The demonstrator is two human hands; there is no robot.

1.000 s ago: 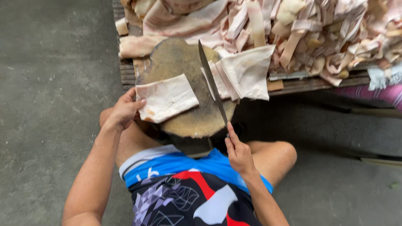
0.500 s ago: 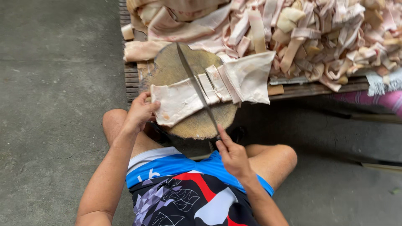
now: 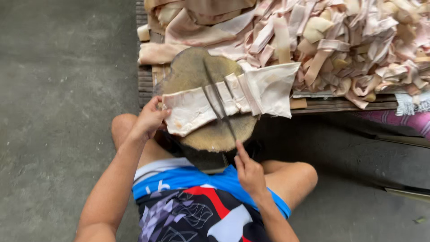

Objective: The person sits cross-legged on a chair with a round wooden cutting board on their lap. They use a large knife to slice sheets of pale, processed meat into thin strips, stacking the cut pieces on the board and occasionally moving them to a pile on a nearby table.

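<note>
The concrete floor [image 3: 58, 112] fills the left and the lower right. Along the top lies a low slatted wooden platform [image 3: 145, 83], heaped with a pile [image 3: 340, 40] of pale, pinkish strips and scraps that spreads from its left end to the right edge of view. A purple cloth [image 3: 403, 123] shows under the platform's front edge at the right.

Against the platform's front left corner stands a round wooden block [image 3: 188, 71], its top worn and brownish. The person sits on the floor behind it, knees to either side, in patterned shorts [image 3: 197, 210] with a blue waistband.

Across the block lies a pale slab [image 3: 197, 105], reaching from the block's left edge over its right edge, where the wide uncut end [image 3: 273, 89] hangs clear. The part right of the middle is already cut into narrow strips lying side by side.

A long thin knife [image 3: 219, 101] runs from the block's near edge toward its far side, the blade down on the slab near its middle.

The left hand [image 3: 150, 118] grips the slab's left end at the block's left edge, fingers closed on it. The right hand [image 3: 248, 172] is clamped on the knife's handle at the block's near edge, forefinger laid along it.
</note>
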